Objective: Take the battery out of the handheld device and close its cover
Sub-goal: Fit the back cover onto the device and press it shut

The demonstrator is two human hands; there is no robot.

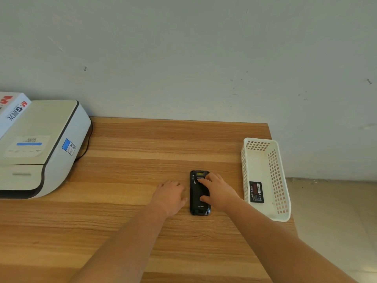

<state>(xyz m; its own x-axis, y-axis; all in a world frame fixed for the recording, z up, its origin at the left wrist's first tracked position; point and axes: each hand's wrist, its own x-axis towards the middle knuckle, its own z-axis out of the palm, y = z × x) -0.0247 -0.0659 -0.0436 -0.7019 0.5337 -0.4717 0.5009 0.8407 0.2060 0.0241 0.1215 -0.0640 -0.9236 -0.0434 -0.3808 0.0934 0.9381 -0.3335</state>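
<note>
A black handheld device (198, 198) lies face down on the wooden table (126, 176), its back cover on. My right hand (219, 190) rests on the device's right side, fingers spread over the cover near the top and the thumb on its middle. My left hand (170, 196) lies flat on the table just left of the device, the thumb close to its edge. A black battery (256, 192) with a red label lies inside the white perforated basket (279, 180) to the right.
A white printer (38, 148) with a box on top fills the table's left side, a dark cable trailing behind it. The basket stands at the table's right edge. A grey wall rises behind the table, and bare floor shows at the right.
</note>
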